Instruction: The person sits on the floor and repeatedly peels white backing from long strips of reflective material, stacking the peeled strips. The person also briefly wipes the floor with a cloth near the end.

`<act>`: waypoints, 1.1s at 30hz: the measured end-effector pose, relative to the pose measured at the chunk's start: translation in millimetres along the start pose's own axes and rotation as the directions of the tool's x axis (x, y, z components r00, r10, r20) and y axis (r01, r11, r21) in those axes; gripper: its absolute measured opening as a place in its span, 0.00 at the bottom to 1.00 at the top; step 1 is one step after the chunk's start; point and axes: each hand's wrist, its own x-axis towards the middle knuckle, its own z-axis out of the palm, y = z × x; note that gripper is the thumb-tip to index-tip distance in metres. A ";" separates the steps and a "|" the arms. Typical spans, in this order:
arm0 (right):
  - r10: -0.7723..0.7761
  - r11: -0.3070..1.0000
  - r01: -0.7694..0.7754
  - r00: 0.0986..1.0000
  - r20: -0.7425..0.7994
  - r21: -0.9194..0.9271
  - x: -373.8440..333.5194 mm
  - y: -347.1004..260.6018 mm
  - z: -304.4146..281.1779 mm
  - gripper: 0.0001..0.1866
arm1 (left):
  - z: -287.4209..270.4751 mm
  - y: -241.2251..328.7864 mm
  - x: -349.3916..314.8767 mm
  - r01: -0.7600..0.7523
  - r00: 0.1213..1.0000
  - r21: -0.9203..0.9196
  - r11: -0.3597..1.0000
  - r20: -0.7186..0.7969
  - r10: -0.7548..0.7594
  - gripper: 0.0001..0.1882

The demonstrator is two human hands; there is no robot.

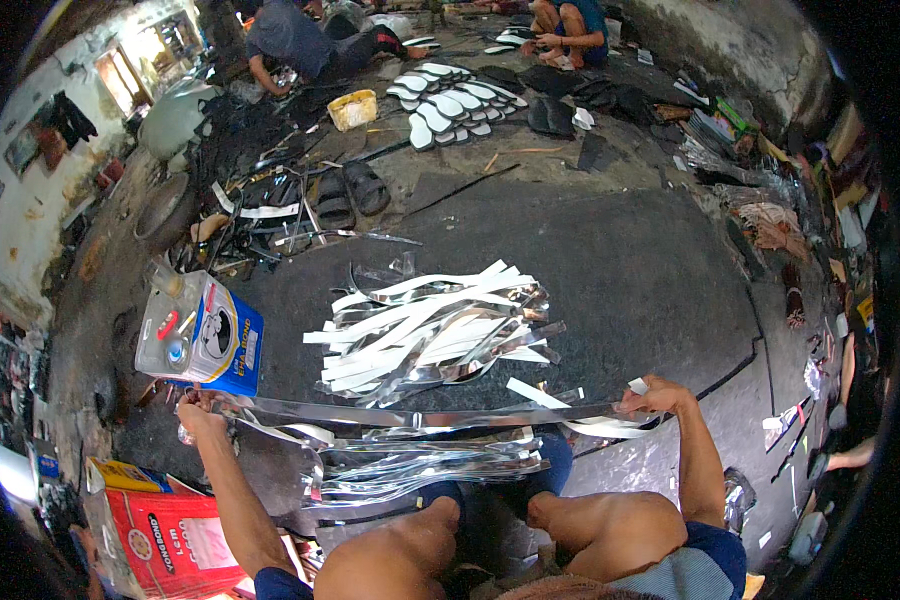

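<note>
The right hand [660, 396] pinches one end of a long shiny strip [415, 419], and the left hand [202, 412] has its fingers closed at the other end, though their exact grip is too small to tell. The strip runs left to right across the near part of the work area, in front of the knees; gripping both ends apparently lets it stretch nearly straight.

Just on the near side lies a bundle of silvery strips [425, 470], laid mostly lengthwise, probably for easy picking. Just beyond is a looser heap of white strips [440, 330] on a dark floor mat [630, 270], within easy reach. To the left, a blue-and-white can [235, 345] stands beside the left hand, seemingly set aside to leave the middle free; a red container [155, 540] is nearer.

Farther off, dark sandals [367, 188] and rows of white soles [440, 105] lie spread, perhaps so each stays separate.
</note>
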 end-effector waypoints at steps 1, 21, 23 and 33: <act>-0.007 1.000 0.007 1.000 0.002 0.016 4.2 -4.9 1.6 0.11 | -19.5 8.4 28.7 -0.054 0.998 -0.027 0.998 -0.032 0.053 0.06; 0.281 0.562 0.271 0.826 -0.489 0.782 80.5 54.1 8.6 0.15 | -122.0 -44.0 89.3 -0.064 0.998 0.291 0.955 0.019 0.061 0.12; 0.426 0.538 0.248 0.744 -0.514 0.805 93.0 111.7 -4.6 0.14 | -110.8 -89.2 79.9 0.186 0.981 0.150 0.971 -0.077 -0.176 0.14; 0.303 0.913 -0.258 -0.085 -0.949 0.315 4.4 230.4 -118.0 0.25 | -69.4 32.0 15.8 -0.447 0.830 0.681 0.580 0.073 0.553 0.15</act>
